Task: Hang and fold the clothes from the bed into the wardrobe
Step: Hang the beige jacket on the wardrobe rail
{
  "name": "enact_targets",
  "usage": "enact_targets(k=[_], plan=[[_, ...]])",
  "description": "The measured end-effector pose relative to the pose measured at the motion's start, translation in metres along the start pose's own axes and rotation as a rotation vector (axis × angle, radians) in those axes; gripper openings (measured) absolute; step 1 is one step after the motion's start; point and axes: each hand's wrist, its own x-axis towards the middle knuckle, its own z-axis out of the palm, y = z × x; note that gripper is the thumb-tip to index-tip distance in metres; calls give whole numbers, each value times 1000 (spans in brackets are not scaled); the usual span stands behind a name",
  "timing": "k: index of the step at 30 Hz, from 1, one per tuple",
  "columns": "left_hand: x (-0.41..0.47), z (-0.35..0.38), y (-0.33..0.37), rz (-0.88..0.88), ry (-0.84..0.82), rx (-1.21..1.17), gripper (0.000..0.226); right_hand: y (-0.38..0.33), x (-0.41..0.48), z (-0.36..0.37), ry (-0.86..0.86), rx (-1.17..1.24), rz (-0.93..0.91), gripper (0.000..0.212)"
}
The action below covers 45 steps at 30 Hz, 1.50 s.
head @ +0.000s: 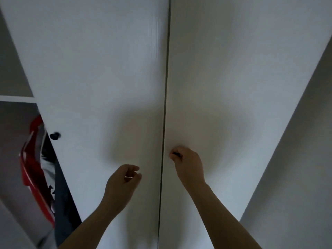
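- My right grip (188, 166) is pinched narrow around a small black knob (177, 154), which sits on the right wardrobe door (233, 87) just right of the door seam (166, 105).
- My left grip (122, 184) hangs just left of the seam and lower than the right one. It is close to the left wardrobe door (107, 78), with fingers loosely curled and thumb near the forefinger, and I can make out nothing held in it. Whether it touches the door, I cannot tell.
- Both white doors meet at the seam, which shows as one thin dark line.
- A second black knob (55, 135) sits far left of the seam, near the left door's outer edge.
- Beyond that edge, farther left of the seam, the wardrobe stands open. A red garment (30, 168) hangs inside with a dark garment (62, 203) beside it, nearer the seam, and some pale cloth between them.
- A white shelf (16, 99) crosses above those clothes.
- Far right of the seam runs a grey wall (296, 159).
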Motion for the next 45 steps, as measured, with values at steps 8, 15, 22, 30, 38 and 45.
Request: enact_targets(k=[8, 15, 22, 30, 38, 45], plan=[[16, -1, -1, -42, 78, 33, 14, 11, 39, 17, 3, 38, 10, 10], [26, -10, -10, -59, 91, 53, 15, 13, 52, 27, 43, 81, 43, 8], [24, -21, -20, -100, 118, 27, 16, 13, 55, 30, 44, 68, 59, 10], [6, -44, -40, -150, 177, -20, 16, -2, 5, 42, 144, 108, 64, 64], [-26, -116, -68, -126, 209, 13, 13, -82, -45, 99, -87, 123, -82, 38], [-59, -245, -95, -75, 251, 130, 8, -182, -89, 166, -143, 183, -132, 31]])
